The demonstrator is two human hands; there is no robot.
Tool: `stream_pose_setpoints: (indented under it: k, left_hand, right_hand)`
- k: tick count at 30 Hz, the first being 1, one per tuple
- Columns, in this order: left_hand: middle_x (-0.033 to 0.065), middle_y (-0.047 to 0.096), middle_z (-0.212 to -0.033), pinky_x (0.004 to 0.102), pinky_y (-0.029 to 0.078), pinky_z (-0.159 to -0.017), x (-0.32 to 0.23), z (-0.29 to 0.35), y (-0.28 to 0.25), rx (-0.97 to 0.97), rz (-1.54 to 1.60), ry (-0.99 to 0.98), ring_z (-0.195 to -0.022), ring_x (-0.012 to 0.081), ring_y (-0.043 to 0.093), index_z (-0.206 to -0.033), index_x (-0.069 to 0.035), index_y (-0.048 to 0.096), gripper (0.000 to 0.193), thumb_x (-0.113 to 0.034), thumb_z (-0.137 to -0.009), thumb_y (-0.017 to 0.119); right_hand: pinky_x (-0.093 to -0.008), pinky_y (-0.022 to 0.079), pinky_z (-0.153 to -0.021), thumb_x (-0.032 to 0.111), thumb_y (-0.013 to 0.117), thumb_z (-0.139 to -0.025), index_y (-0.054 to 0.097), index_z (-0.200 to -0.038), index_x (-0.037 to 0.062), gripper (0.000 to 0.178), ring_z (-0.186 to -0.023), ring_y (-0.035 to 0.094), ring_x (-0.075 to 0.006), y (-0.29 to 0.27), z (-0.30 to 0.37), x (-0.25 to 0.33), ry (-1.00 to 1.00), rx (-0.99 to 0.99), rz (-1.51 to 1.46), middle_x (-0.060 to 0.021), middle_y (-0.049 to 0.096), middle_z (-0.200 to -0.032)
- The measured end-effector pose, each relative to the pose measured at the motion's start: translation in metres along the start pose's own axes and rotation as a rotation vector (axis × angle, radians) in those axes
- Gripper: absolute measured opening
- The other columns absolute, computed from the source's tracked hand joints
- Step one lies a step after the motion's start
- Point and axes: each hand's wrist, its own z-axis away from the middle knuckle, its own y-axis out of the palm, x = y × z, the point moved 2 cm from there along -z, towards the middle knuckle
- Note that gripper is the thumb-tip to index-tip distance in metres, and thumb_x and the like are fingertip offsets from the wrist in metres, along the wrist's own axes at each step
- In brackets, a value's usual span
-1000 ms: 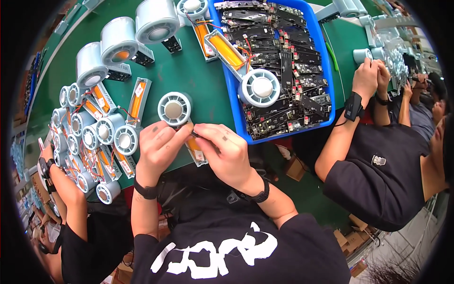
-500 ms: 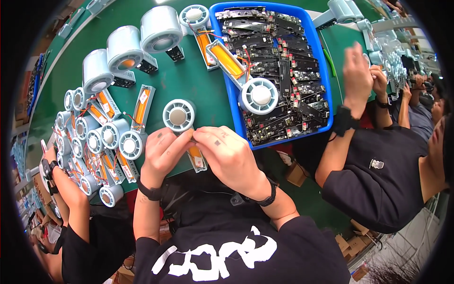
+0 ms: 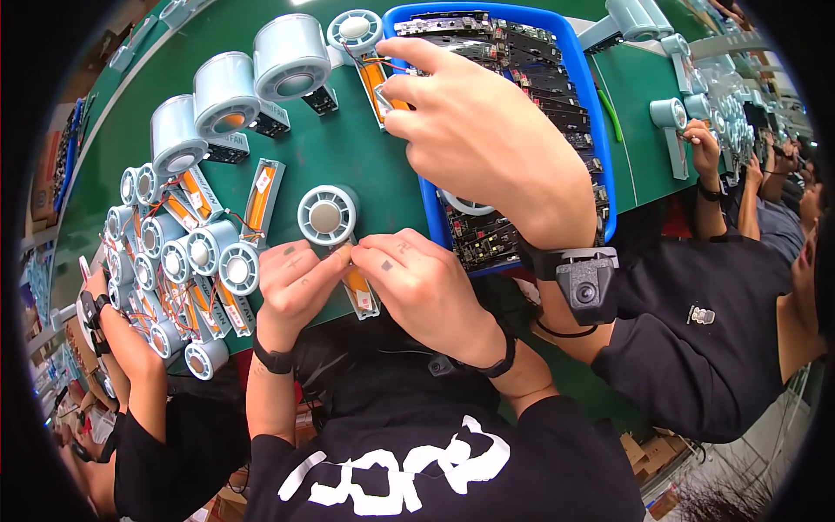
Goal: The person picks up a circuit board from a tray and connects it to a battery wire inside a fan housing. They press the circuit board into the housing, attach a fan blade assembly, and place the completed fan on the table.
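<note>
At the table's near edge, a light-blue handheld fan (image 3: 327, 216) lies between my hands, its round grille facing up. Its open handle (image 3: 361, 292), with an orange battery inside, shows below my fingers. My left hand (image 3: 304, 283) is closed at the fan's neck, thumb and index finger pinched. Against it, my right hand (image 3: 419, 291) is closed as well, fingertips meeting the left's. Whatever small part or wire they pinch is hidden by the fingers.
Several similar fans (image 3: 202, 248) with orange batteries and wires crowd the left. Larger fan units (image 3: 291, 56) stand behind. A blue bin (image 3: 606, 196) of black circuit boards sits right. A co-worker's arm (image 3: 496, 130) crosses it toward another fan (image 3: 356, 30). Another person's arm (image 3: 139, 357) is at left.
From the right, the co-worker's arm has swung in over the blue bin, covering most of the fan resting there. My hands stay almost in place at the fan's neck.
</note>
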Motion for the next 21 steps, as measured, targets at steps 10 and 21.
stream_pose_setpoints:
  k: [10,21]
  left_hand:
    - [-0.0010,0.037,-0.059,0.0298,0.036,-0.044,0.002,0.000,-0.001,-0.001,0.017,0.023,-0.048,0.0140,0.046,-0.091,-0.003,0.074,0.024,-0.001,-0.069,0.083]
    - [0.0012,0.050,-0.063,0.0316,0.043,-0.048,0.000,0.000,0.009,-0.101,0.081,-0.033,-0.053,0.0182,0.055,-0.094,-0.005,0.073,0.028,-0.007,-0.069,0.084]
  right_hand:
    - [-0.0357,0.054,-0.076,0.005,0.068,-0.075,0.066,-0.101,0.0006,0.026,-0.085,0.063,-0.0264,-0.001,-0.002,0.003,-0.096,0.009,0.112,-0.0106,0.066,-0.101]
    - [-0.0350,0.057,-0.075,-0.002,0.069,-0.083,0.069,-0.105,0.0004,0.022,-0.087,0.071,-0.0302,-0.014,-0.015,-0.003,-0.022,0.135,-0.036,-0.0146,0.072,-0.098]
